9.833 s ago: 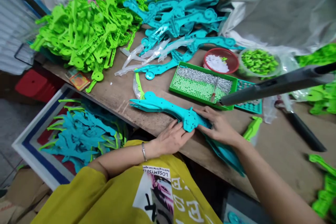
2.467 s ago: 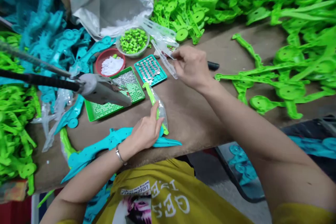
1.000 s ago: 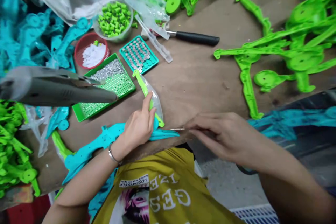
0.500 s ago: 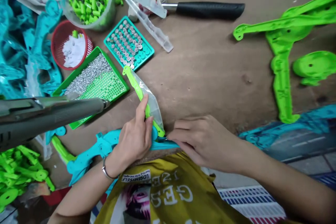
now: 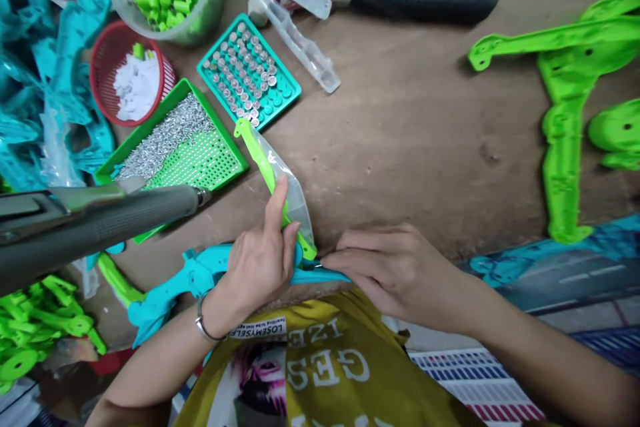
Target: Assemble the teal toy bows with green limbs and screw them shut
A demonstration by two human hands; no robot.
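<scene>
Fastening, probably: right hand [image 5: 393,270] pinches a thin metal piece [image 5: 319,265]; left hand [image 5: 261,259] lies over a long turquoise plastic piece [image 5: 205,270] and clear-bladed lime-green plastic strip [image 5: 260,157] near the bench [image 5: 400,160] edge, grip underneath unclear. Next move calls for holding both steady.

Long plastic part [image 5: 197,272] is turquoise; strip [image 5: 261,160] is lime green, its thin blade [image 5: 296,193] clear. Oblong tray [image 5: 210,161] green (pale dots pepper it). Round basket [image 5: 103,73] red, driver [image 5: 100,230] grey, shirt [image 5: 400,383] mustard with white lettering [image 5: 329,369].
</scene>
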